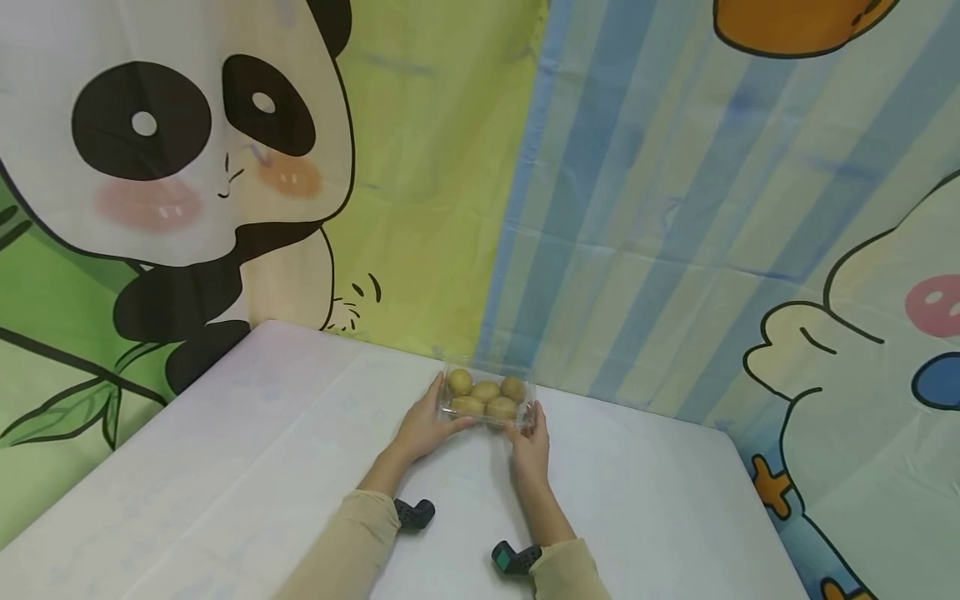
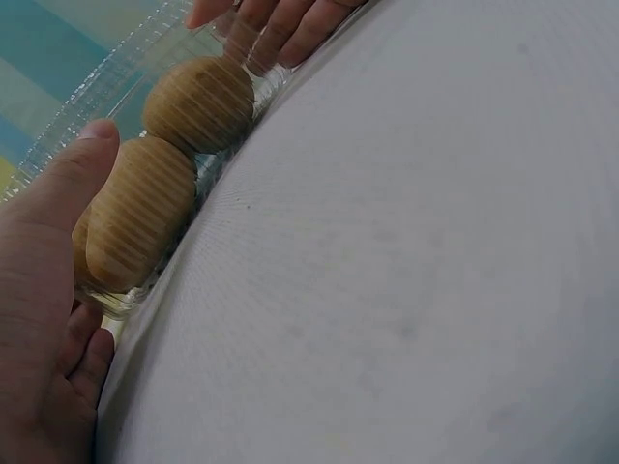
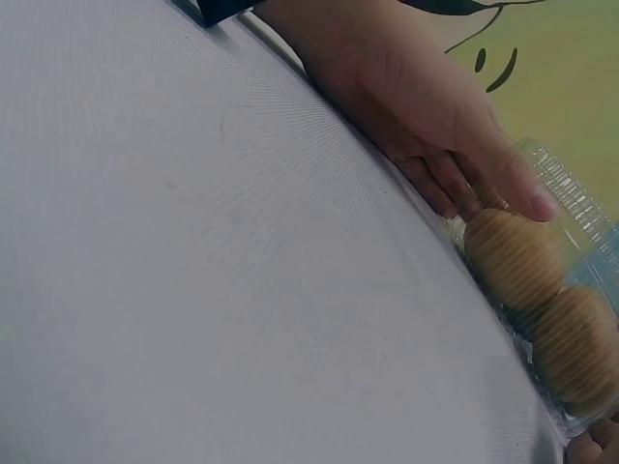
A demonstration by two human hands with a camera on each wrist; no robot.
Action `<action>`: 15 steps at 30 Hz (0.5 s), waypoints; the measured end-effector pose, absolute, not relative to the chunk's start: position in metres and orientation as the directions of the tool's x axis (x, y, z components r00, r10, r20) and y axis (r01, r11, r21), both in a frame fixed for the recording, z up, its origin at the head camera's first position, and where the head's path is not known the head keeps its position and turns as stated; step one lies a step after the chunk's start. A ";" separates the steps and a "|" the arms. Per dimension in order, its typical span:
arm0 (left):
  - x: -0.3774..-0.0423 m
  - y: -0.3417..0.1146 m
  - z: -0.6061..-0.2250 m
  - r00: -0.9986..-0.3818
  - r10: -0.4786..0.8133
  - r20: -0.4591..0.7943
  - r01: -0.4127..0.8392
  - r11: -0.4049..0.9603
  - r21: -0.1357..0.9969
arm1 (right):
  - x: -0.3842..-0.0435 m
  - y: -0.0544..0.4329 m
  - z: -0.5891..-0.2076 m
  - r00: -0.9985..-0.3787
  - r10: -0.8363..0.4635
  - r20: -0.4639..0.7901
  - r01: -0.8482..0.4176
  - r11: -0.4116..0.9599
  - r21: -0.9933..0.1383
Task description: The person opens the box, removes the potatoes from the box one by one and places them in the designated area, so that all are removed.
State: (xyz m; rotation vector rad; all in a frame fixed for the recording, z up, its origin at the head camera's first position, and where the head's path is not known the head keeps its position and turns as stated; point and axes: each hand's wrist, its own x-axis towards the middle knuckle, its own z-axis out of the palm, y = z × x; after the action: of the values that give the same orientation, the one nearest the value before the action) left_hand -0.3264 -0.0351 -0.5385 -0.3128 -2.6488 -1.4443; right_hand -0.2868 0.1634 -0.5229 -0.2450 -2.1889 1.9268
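Note:
A clear plastic box (image 1: 489, 421) with a ribbed lid stands near the far edge of the table. Inside lie several oval yellow-brown potatoes (image 1: 486, 392). My left hand (image 1: 424, 427) grips the box's left end, its thumb along the near side and the fingers around the end. At the right end, my right hand (image 1: 531, 446) holds it too, thumb at the near corner. In the left wrist view, potatoes (image 2: 145, 208) show through the plastic beside the left thumb. The right wrist view catches only part of the right hand (image 3: 595, 447), low at the edge.
The white-covered table (image 1: 285, 467) reaches out on both sides of the arms. Behind it hang printed cloths, one with a panda (image 1: 180, 208) and one with blue stripes (image 1: 600, 208). A small black device (image 1: 415, 515) sits at the left wrist, another (image 1: 514, 558) at the right.

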 end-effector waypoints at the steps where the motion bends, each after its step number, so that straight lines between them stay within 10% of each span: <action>1: -0.327 -0.035 -0.538 -0.973 0.128 0.191 0.230 0.526 0.819 | -0.287 0.163 -0.522 -0.963 0.265 0.051 -0.019 0.125 -0.992; 15: -0.327 -0.036 -0.540 -0.976 0.130 0.173 0.216 0.530 0.820 | -0.283 0.160 -0.519 -0.960 0.277 0.051 -0.021 0.110 -0.994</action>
State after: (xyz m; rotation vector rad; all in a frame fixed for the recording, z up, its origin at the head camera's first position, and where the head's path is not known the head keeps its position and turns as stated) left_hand -0.3274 -0.0355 -0.5399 -0.3024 -2.6680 -1.4491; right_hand -0.2832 0.1597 -0.5192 -0.2552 -2.1617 1.9405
